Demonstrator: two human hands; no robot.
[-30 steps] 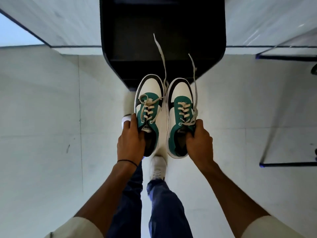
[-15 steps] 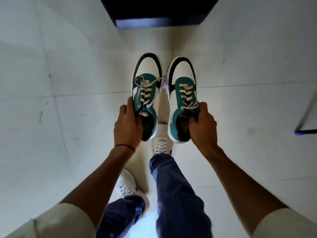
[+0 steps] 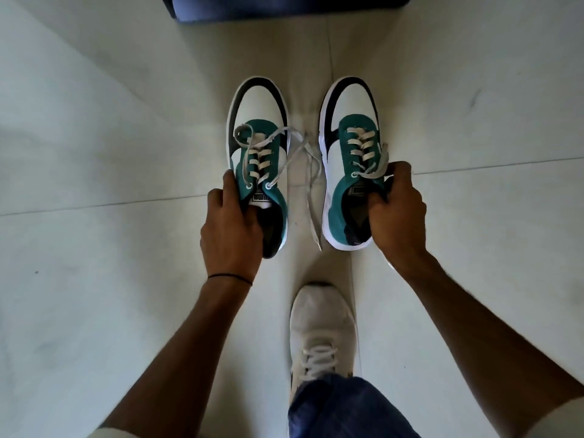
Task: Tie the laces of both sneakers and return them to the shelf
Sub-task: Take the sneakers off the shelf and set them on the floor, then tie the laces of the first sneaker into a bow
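Note:
Two green, white and black sneakers are held toes forward over the pale tiled floor. My left hand (image 3: 232, 224) grips the left sneaker (image 3: 258, 134) at its collar. My right hand (image 3: 395, 213) grips the right sneaker (image 3: 347, 131) by its opening and outer side. A gap separates the two shoes. Their grey-white laces (image 3: 305, 172) are untied; loose ends cross and hang down in that gap. Whether the soles touch the floor I cannot tell.
The dark base of the shelf (image 3: 284, 9) lies at the top edge, ahead of the shoes. My own white shoe (image 3: 320, 330) and blue trouser leg (image 3: 344, 406) stand directly below the held pair. Pale tiles (image 3: 110, 153) spread on both sides.
The view has tilted down and the shelf has slid to the top edge. Both sneakers have come lower, away from the shelf, and have moved apart; the laces now dangle between them.

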